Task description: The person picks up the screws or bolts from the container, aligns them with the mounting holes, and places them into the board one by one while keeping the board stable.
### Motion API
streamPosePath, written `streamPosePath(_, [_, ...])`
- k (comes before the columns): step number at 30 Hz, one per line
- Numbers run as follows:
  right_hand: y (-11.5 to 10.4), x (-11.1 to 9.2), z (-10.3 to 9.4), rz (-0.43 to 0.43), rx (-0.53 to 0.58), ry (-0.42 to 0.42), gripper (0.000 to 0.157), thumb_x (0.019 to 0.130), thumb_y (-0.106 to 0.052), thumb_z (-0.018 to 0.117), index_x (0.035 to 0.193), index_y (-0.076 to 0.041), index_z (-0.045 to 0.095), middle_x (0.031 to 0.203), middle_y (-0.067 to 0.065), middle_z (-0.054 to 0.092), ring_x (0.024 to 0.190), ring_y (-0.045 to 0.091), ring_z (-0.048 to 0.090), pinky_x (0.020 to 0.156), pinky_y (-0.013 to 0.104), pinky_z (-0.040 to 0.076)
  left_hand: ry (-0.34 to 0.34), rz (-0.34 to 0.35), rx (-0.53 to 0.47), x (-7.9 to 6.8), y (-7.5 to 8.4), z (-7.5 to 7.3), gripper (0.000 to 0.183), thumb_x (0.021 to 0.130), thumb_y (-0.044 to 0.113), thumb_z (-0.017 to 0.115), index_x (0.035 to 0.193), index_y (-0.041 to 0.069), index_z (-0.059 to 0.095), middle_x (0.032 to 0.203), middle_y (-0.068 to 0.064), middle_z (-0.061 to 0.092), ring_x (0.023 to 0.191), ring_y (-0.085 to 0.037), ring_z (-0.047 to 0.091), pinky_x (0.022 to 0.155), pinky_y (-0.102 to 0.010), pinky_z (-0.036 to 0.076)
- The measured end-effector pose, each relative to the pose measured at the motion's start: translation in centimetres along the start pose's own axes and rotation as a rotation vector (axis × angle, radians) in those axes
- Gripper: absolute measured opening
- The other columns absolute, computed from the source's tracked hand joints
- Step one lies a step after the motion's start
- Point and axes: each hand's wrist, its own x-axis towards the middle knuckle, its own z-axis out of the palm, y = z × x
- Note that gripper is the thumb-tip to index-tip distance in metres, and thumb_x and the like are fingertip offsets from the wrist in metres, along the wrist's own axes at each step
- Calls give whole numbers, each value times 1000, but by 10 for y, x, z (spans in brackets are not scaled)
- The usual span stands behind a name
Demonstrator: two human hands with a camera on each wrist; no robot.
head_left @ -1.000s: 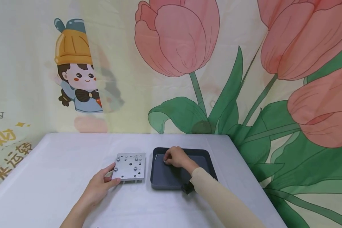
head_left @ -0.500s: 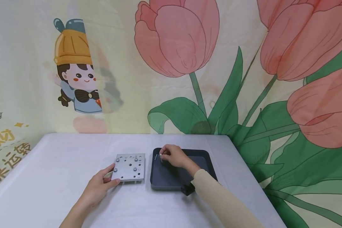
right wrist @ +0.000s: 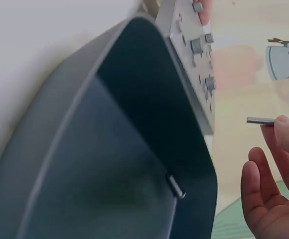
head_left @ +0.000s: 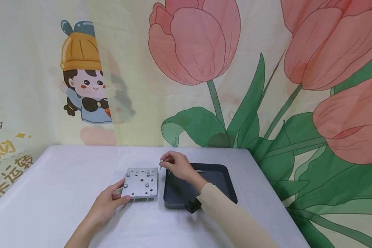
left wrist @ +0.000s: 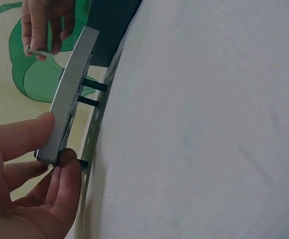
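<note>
In the head view a square silver metal plate (head_left: pixel 136 191) with several holes is held above the white table. Several screws (head_left: pixel 147 185) stand in it, heads up; in the left wrist view their dark shanks (left wrist: pixel 88 101) stick out underneath. My left hand (head_left: pixel 105 205) grips the plate's left edge between thumb and fingers. My right hand (head_left: pixel 180 167) is raised over the tray's left rim, to the right of the plate. It pinches one metal screw (right wrist: pixel 260 121) between thumb and fingertips, apart from the plate.
A dark shallow tray (head_left: pixel 201 204) stands right of the plate. One more screw (right wrist: pixel 176 187) lies inside against its wall, and a thin bright piece (head_left: pixel 200 171) shows near its back. The white-covered table (head_left: pixel 65 182) ends before a printed tulip curtain (head_left: pixel 142 86).
My right hand has lifted a screw out of the tray and moved left toward the plate. The left hand and plate have hardly moved.
</note>
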Motion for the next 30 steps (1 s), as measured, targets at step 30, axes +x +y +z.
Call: streamPosePath(30, [-35,46,81,31,40,-46,8,100,-18,77,108,-19,74,92,-13,73,83,1,62,75,20,50,-18,36,-8,-2,-1,-1,82,98,28,79,166,11,38,162,-32,39,134,-44,57,95,-42,56])
